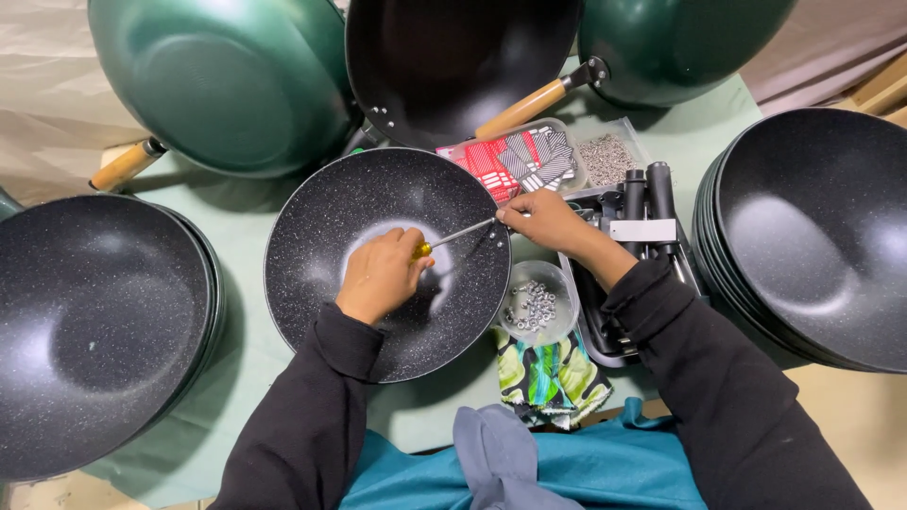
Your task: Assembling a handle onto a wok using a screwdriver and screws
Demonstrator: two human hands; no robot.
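A black speckled wok [312, 246] lies in front of me on the green cloth. My left hand [378, 274] is inside it, closed around the yellow handle of a screwdriver [453, 236]. The metal shaft runs right toward the wok's rim. My right hand [543, 219] pinches the shaft's tip at the rim, where a small fastener may sit, too small to tell. Both arms wear black sleeves.
A clear bowl of small metal nuts [537, 304] sits right of the wok, over a patterned green cloth [548, 378]. A black tray with tools [642, 217], a bag of screws [605, 156], stacked woks at left [94, 321] and right [812, 236], and green woks behind [227, 76].
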